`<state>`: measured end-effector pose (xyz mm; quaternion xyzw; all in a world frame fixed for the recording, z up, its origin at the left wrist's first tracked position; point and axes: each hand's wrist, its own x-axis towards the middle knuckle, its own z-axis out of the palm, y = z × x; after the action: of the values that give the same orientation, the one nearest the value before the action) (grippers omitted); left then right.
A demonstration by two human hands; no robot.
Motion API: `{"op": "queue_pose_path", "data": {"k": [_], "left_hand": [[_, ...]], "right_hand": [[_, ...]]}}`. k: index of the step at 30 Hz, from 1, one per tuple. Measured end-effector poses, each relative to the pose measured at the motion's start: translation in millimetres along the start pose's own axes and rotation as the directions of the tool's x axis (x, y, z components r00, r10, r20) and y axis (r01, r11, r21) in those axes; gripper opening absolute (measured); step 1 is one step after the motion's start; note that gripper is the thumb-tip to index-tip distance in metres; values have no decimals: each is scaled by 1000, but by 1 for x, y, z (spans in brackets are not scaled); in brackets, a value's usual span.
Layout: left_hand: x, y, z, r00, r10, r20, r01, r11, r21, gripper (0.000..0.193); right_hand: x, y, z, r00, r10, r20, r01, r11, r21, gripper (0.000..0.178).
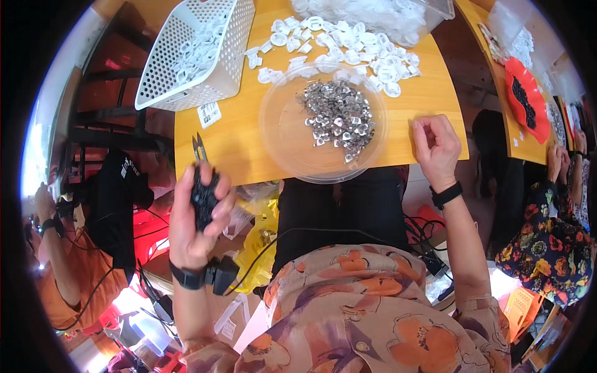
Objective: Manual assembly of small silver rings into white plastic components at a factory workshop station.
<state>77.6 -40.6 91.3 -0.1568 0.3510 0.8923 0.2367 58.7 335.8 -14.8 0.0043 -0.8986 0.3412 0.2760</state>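
My left hand (200,214) is raised at the left front edge of the table, its fingers curled around a lumpy black clump (205,198) whose pieces I cannot make out. Pointed metal blades, like those of thread snips (198,148), show just beyond the fingertips; whether they are held or lie on the table is unclear. My right hand (438,146) rests loosely closed on the right front edge, with nothing visible in it. Between the hands, a round clear plastic tray (280,146) slightly overhangs the front edge. Small shiny metal pieces (341,121) are heaped in it.
Behind the tray, white plastic parts (348,40) are scattered on the wooden table (429,81). A perforated white basket (211,90) of similar parts stands at left. A neighbouring table bears a red dish (538,121) of black pieces. Other people sit on both sides.
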Motion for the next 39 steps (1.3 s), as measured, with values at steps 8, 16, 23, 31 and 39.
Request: {"op": "queue_pose_path", "data": {"k": [8,16,23,31,39], "left_hand": [[103,-23,65,998,60,-3,-43,740,671,21],[130,-37,47,862,165,479,-443,-213,871,17],[118,-34,64,887,158,433,-287,-546,787,19],[125,-21,58,873,216,436,-336,-381,861,24],[113,-20,66,925,189,330,-302,-162,939,30]], "right_hand": [[1,1,-1,1000,4,-10,-3,1000,18,9],[0,4,-1,1000,-12,-24,13,1000,11,9],[1,4,-3,1000,-23,-14,22,999,-23,8],[4,4,-1,1000,-19,-18,18,1000,-10,9],[0,3,-2,999,-16,-39,16,1000,-5,9]]}}
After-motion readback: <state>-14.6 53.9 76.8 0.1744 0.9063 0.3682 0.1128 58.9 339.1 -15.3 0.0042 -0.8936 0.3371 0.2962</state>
